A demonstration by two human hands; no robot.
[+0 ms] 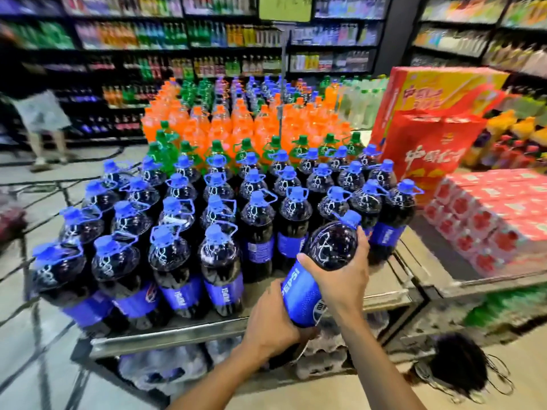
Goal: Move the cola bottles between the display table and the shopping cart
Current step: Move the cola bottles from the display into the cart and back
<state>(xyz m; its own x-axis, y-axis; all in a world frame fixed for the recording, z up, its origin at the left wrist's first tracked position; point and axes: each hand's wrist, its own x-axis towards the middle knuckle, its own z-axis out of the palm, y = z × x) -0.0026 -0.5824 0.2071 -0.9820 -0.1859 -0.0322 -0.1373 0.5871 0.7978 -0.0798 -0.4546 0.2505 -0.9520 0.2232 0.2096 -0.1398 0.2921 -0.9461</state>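
Note:
A large cola bottle [321, 261] with a blue cap and blue label is tilted over the front edge of the metal display table [165, 335]. My left hand [272, 318] grips its lower body from below. My right hand [340, 270] holds its shoulder, fingers curled round the dark upper part. Several more cola bottles [183, 232] stand in rows on the table, with a bare gap at the front right. The shopping cart is not in view.
Green bottles [245, 149] and orange bottles [225, 119] stand behind the cola. Red cartons [426, 137] and stacked red packs [491, 220] sit to the right. Wrapped bottle packs [159, 368] lie under the table. A person [41, 119] stands far left near drink shelves.

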